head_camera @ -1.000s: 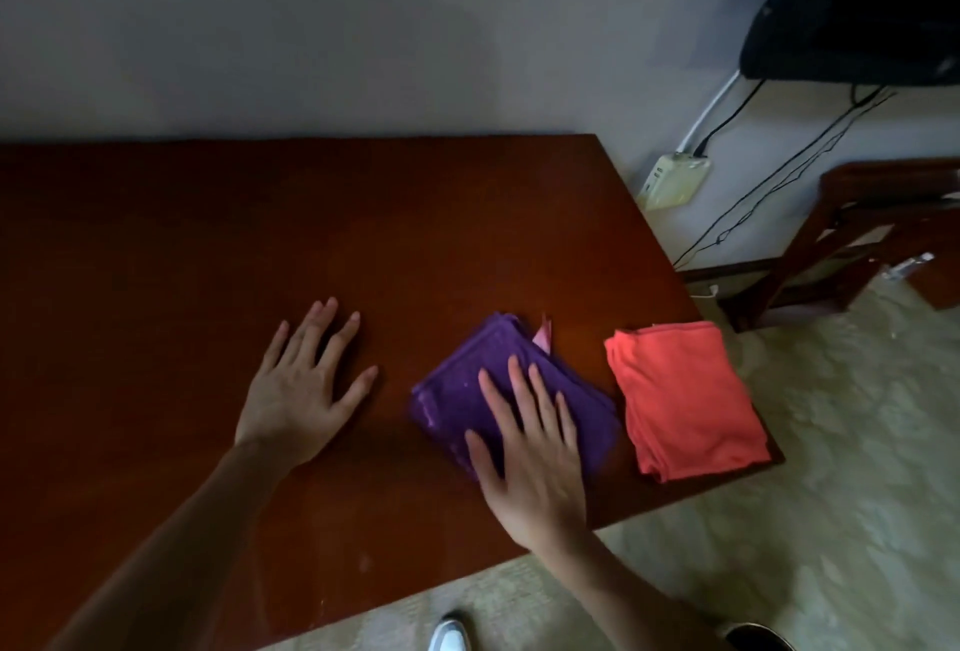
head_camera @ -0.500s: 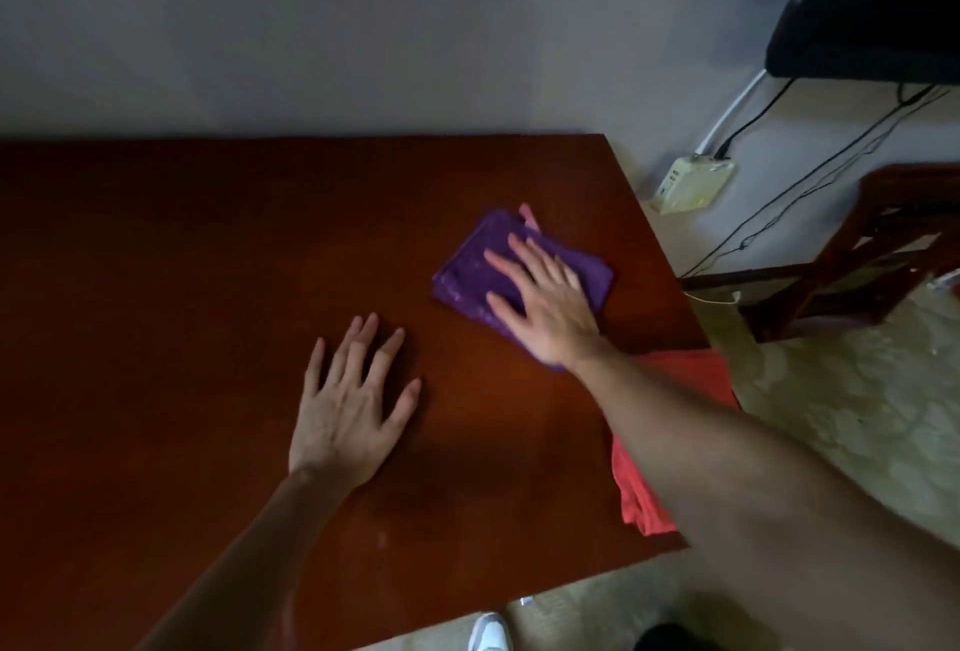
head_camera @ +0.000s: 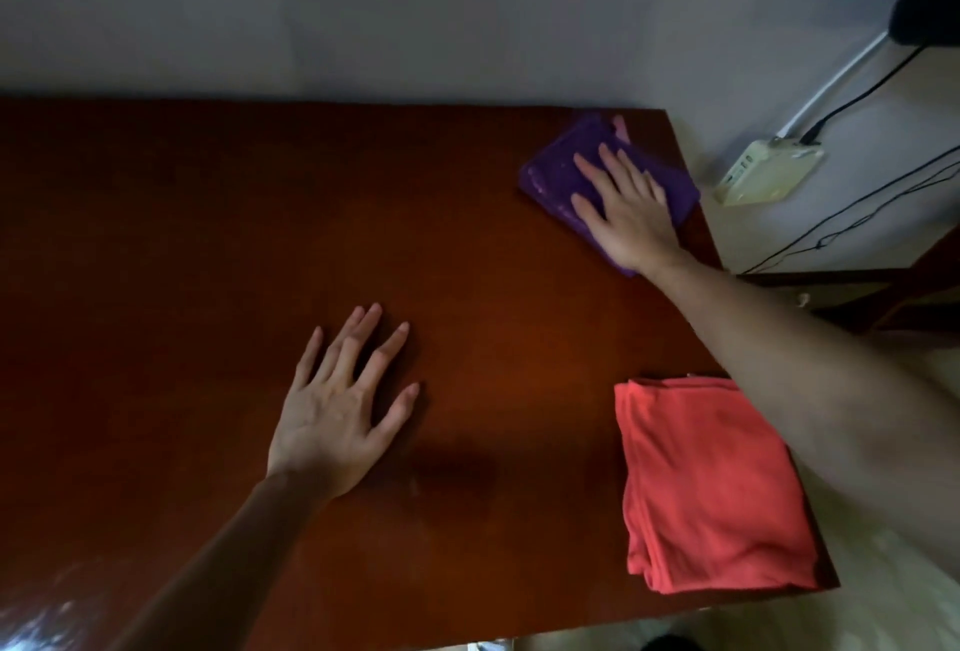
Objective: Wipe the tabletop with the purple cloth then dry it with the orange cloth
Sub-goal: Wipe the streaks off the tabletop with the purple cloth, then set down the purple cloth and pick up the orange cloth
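Observation:
The folded purple cloth (head_camera: 558, 167) lies at the far right corner of the dark red-brown tabletop (head_camera: 208, 245). My right hand (head_camera: 626, 206) presses flat on it with straight, spread fingers, and the forearm reaches across the table's right side. My left hand (head_camera: 337, 406) rests flat on the bare wood near the middle, fingers spread, holding nothing. The folded orange cloth (head_camera: 711, 486) sits at the near right edge of the table, partly under my right forearm.
A grey wall runs along the table's far edge. To the right, off the table, a cream power strip (head_camera: 769, 172) with cables hangs on the wall, and dark wooden furniture (head_camera: 893, 286) stands on the pale floor.
My right hand has slid the purple cloth from the near right area, beside the orange cloth, away to the far right corner. My left hand has stayed flat on the table.

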